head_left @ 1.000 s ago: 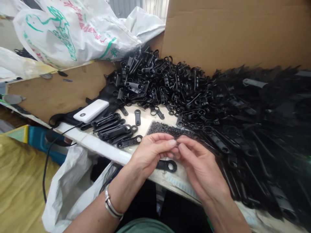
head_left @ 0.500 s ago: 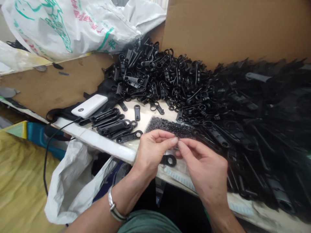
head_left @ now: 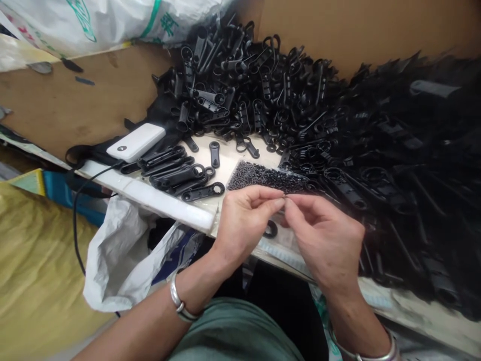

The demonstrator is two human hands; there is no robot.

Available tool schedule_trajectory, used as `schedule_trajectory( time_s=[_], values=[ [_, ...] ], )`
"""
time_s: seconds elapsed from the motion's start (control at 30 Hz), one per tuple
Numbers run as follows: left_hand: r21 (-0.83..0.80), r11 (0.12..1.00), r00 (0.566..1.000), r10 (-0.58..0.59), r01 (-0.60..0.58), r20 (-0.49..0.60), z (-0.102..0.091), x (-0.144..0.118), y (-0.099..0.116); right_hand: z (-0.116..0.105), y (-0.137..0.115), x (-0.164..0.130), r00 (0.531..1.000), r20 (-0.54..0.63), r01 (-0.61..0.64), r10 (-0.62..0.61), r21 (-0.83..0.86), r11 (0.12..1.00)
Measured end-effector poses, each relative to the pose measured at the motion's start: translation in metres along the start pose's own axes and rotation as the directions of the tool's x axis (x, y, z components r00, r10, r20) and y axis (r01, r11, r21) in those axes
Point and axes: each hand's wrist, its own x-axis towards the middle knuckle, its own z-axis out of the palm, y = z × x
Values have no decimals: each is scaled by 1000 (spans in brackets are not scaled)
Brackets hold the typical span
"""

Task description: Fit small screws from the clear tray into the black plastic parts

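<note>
The left hand point(head_left: 244, 220) and the right hand point(head_left: 323, 235) meet fingertip to fingertip above the table edge point(head_left: 176, 213), each with thumb and forefinger pinched together; whatever sits between them is too small to make out. A black plastic tab point(head_left: 270, 229) lies on the table directly beneath the pinch, half hidden by the left hand and touched by neither. Just behind the fingertips lies a patch of tiny black beads point(head_left: 263, 176). To the left, a row of tabs point(head_left: 180, 174) lies side by side next to a white power bank point(head_left: 136, 142). A large heap of tabs point(head_left: 263, 90) fills the back of the table against a cardboard wall point(head_left: 356, 30). A white plastic bag point(head_left: 116, 250) hangs open below the table edge. Compared with 0.5 s ago, the hands sit slightly higher and farther right in view, and more of the tab is covered.
</note>
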Motion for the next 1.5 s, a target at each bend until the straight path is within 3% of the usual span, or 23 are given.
schedule_trajectory(
  time_s=[0.13, 0.2, 0.27, 0.37, 0.4, 0.47, 0.6, 0.8, 0.97, 1.13, 1.3, 1.5],
  values=[
    [132, 991, 999, 8, -13, 38, -8, -2, 3, -1, -1, 1, 999, 43, -32, 28, 95, 995],
    [312, 945, 992, 72, -102, 107, -17, -4, 9, -5, 0, 2, 996, 78, -55, 46, 115, 992],
    [573, 766, 953, 182, -292, 243, -28, -9, 16, -11, 3, 1, 990, 133, -55, 41, 98, 994],
    [798, 337, 866, 171, -499, 470, -44, -15, 19, -21, 13, -4, 966, 251, 53, -58, 24, 998],
    [818, 247, 854, 131, -520, 503, -47, -17, 18, -24, 17, -6, 952, 289, 111, -105, -5, 994],
    [840, 165, 855, 57, -517, 515, -50, -19, 12, -27, 23, -10, 917, 353, 220, -186, -57, 974],
    [854, 149, 863, 1, -499, 505, -48, -21, -1, -30, 29, -14, 862, 444, 322, -246, -102, 941],
    [852, 179, 868, 29, -492, 495, -45, -24, -5, -33, 35, -13, 817, 482, 416, -317, -111, 903],
    [831, 217, 857, 58, -512, 512, -38, -20, -4, -36, 36, -13, 847, 442, 388, -296, -135, 912],
    [830, 119, 839, 66, -545, 541, -27, -9, -13, -38, 36, -19, 872, 412, 347, -264, -140, 927],
    [839, 70, 842, 72, -539, 535, -23, -6, -20, -36, 39, -22, 856, 453, 339, -249, -129, 932],
    [837, 126, 847, 77, -532, 527, -22, -11, -23, -31, 40, -23, 820, 516, 328, -247, -71, 942]
  ],
)
